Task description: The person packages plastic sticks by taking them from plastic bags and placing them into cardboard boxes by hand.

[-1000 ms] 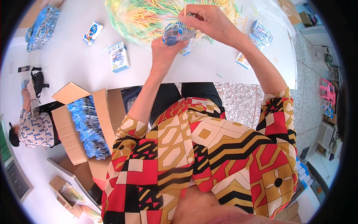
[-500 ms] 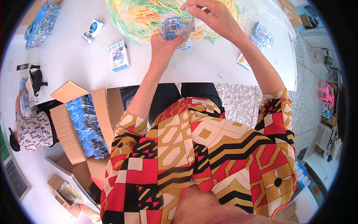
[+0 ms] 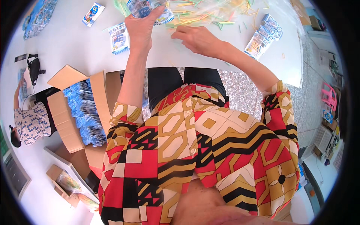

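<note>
My left hand (image 3: 139, 30) is closed round a blue-and-white printed plastic packet (image 3: 162, 17), holding it up over the far part of the table. My right hand (image 3: 200, 40) is over the table, right of and nearer than the packet, its fingers bent together; whatever they may hold is too small to make out. Beyond it spread loose thin sticks (image 3: 193, 17) in yellow, green and orange, partly on a see-through plastic bag (image 3: 228, 10). A blue-and-white packet (image 3: 119, 38) lies close to my left wrist.
Stacked blue-and-white packets (image 3: 269, 30) lie at the right of the table (image 3: 82, 48). A small box (image 3: 93, 14) and a pile of packets (image 3: 39, 17) are farther left. An open cardboard carton (image 3: 62, 120) holds several blue packets. At the left, another person (image 3: 32, 122) is at work.
My left hand has moved left and farther away with the packet. My right hand has come down toward me, away from the pile of sticks. The view has shifted slightly.
</note>
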`<action>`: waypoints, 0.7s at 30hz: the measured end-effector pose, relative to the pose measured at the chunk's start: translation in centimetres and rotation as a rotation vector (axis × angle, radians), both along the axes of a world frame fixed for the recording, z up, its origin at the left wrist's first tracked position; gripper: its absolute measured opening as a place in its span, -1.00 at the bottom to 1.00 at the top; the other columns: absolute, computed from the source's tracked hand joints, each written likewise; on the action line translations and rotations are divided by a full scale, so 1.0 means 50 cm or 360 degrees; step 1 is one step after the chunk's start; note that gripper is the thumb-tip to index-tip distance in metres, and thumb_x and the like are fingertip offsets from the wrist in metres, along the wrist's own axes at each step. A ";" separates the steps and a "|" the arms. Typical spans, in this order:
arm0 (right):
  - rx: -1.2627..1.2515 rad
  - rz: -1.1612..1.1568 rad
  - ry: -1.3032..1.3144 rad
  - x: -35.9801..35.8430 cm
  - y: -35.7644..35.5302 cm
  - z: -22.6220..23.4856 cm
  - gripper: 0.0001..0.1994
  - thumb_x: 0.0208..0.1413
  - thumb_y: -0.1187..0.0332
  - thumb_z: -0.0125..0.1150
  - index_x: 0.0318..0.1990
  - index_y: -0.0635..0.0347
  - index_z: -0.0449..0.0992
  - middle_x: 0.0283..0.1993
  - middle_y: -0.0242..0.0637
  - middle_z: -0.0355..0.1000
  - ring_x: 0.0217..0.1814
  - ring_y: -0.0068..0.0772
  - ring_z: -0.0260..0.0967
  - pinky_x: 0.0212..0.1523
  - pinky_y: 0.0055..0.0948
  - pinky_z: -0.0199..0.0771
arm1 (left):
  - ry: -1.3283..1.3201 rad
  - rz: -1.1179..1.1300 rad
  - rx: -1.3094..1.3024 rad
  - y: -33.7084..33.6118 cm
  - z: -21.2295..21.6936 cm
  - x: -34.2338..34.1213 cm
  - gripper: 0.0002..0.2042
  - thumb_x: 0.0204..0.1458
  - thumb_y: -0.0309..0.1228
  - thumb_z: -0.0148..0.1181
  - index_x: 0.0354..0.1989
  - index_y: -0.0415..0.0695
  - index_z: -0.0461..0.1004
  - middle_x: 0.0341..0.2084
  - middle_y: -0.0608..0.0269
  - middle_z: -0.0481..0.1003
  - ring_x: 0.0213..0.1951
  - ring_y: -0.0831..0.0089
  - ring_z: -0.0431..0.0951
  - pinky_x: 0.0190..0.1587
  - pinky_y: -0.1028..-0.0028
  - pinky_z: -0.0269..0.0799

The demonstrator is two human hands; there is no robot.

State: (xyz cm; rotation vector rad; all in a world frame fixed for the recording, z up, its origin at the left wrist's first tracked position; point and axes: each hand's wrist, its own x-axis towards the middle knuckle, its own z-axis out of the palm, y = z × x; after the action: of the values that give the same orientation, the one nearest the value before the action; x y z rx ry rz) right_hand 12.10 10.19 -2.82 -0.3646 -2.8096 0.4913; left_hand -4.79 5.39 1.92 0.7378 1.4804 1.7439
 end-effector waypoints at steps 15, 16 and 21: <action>0.0187 0.0329 -0.0044 -0.054 -0.002 -0.035 -0.89 -0.04 0.52 0.07 -0.31 0.24 0.37 -0.30 -0.23 0.32 -0.21 -0.29 0.38 -0.18 -0.40 0.45 | -0.0058 -0.0148 0.0102 -0.080 -0.109 -0.092 -0.68 -0.18 -0.57 0.35 -0.18 -0.29 0.48 -0.31 0.23 0.55 -0.31 0.52 0.54 -0.23 0.52 0.48; 0.0166 0.0356 -0.0048 -0.053 0.000 -0.029 -0.89 -0.04 0.52 0.07 -0.31 0.24 0.37 -0.30 -0.23 0.32 -0.21 -0.29 0.38 -0.18 -0.40 0.45 | -0.0066 -0.0121 0.0082 -0.092 -0.123 -0.097 -0.68 -0.18 -0.57 0.35 -0.18 -0.29 0.48 -0.31 0.23 0.55 -0.31 0.52 0.54 -0.23 0.52 0.48; -0.0861 -0.0259 0.0520 -0.031 0.027 0.096 -0.75 0.05 0.53 0.10 -0.08 0.26 0.41 -0.49 -0.44 0.34 -0.46 -0.70 0.25 -0.45 -0.67 0.27 | -0.0022 -0.0090 -0.0057 -0.112 -0.054 -0.043 -0.66 -0.18 -0.58 0.32 -0.15 -0.31 0.46 -0.32 0.21 0.53 -0.31 0.49 0.53 -0.20 0.50 0.45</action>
State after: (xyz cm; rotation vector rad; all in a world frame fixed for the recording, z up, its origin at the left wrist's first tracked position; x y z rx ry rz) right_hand 10.54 11.54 1.98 -0.5535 -2.2771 1.1565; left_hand -6.92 -0.22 -0.80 0.7406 1.4639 1.6733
